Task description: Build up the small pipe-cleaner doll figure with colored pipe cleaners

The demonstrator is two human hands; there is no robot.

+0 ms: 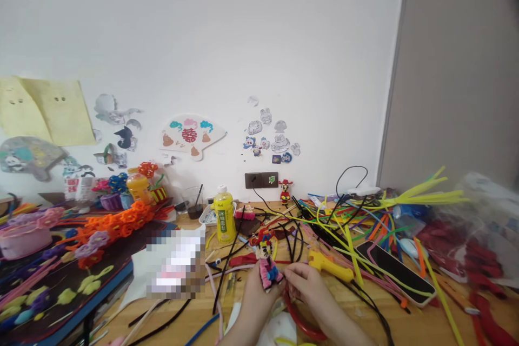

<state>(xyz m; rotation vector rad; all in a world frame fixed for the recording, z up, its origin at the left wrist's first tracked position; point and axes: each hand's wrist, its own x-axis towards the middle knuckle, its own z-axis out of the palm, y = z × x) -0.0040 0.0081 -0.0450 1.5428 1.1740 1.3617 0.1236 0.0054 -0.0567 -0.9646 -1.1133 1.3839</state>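
My left hand (256, 293) is closed around the lower part of a small pipe-cleaner doll (266, 262), held upright over the table. The doll has a red top, a pale face with dark marks, and a pink and blue body. Close to the doll's blue side, my right hand (303, 281) has its fingertips pinched together; whatever is between them is too small to make out. Under the right wrist runs a red curved strip (302, 321). A yellow glue gun (330, 266) lies just beyond the right hand.
Loose pipe cleaners (348, 238) cover much of the wooden table (205, 330). A yellow bottle (224, 216) stands behind the hands, and a small red figure (285, 192) by the wall. To the right lies a phone (395, 273); to the left, orange pipe-cleaner flowers (117, 227).
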